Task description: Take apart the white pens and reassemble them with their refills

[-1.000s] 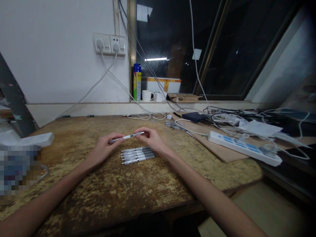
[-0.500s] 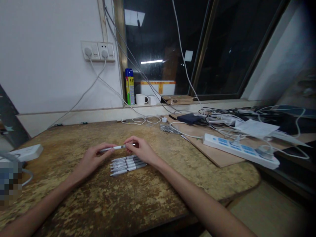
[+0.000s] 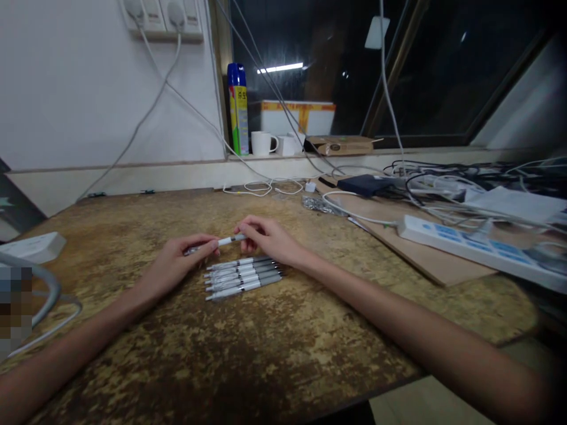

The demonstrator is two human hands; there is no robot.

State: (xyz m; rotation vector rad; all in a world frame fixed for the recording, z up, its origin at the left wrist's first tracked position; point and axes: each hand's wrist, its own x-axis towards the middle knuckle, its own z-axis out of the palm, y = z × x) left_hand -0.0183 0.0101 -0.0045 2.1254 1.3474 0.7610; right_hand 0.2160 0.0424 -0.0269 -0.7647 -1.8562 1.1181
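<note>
A white and grey pen [image 3: 225, 241] is held level between my two hands, just above the table. My left hand [image 3: 183, 258] pinches its left part, where something clear like plastic wrap shows. The fingers of my right hand [image 3: 268, 237] are closed around its grey right end, so the tip is hidden. Right below them, several like pens [image 3: 243, 278] lie side by side in a row on the worn wooden table [image 3: 199, 360], with shiny clear wrapping on them.
At the right, a white power strip [image 3: 469, 245] rests on a brown board [image 3: 411, 254] among tangled cables. Crumpled clear plastic [image 3: 321, 204] lies behind my right hand. On the sill stand a spray can [image 3: 238, 112] and a white mug [image 3: 262, 143]. A white box [image 3: 35, 248] is at left.
My view has tilted down and moved closer to the table. Both hands keep hold of the same pen, and more of the pens in the row shows beside my right hand.
</note>
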